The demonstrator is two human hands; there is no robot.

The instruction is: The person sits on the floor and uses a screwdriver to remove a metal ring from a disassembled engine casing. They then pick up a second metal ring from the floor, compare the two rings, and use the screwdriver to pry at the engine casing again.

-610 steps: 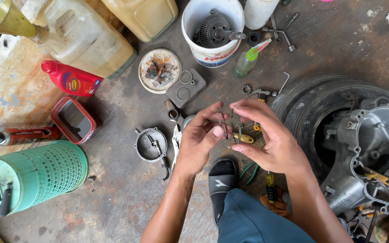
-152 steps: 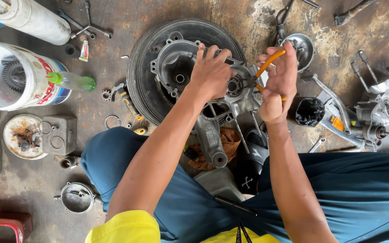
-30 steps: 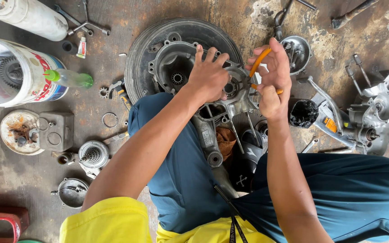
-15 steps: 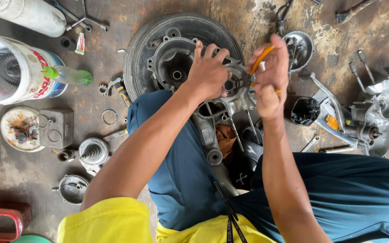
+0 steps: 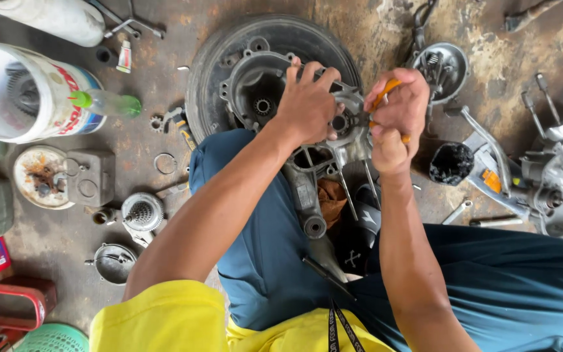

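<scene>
Stained, oily concrete floor [image 5: 386, 39] fills the frame, strewn with engine parts around a seated person in blue trousers and a yellow shirt. At upper centre an engine case [image 5: 275, 91] lies inside a tyre [image 5: 216, 58], propped against the person's knee, which seems to keep it steady and close. The left hand [image 5: 307, 104] presses flat on the case, fingers spread and gripping nothing, apparently to hold it down. The right hand [image 5: 395, 120], just right of it, has its fingers closed round an orange-handled tool [image 5: 386, 94] whose tip points into the case; the tool's kind I cannot tell. At upper left a white bucket [image 5: 27, 91] lies on its side with a green-capped bottle [image 5: 105, 103] across it. Below these sit a rusty round lid [image 5: 40, 177], a grey block [image 5: 91, 177], a loose ring [image 5: 164, 163] and a small clutch-like part [image 5: 142, 212], all within arm's reach. At right another case half [image 5: 555, 176] and a black cup [image 5: 451, 163] rest on the floor. A red tray [image 5: 8, 303] sits at lower left.
</scene>
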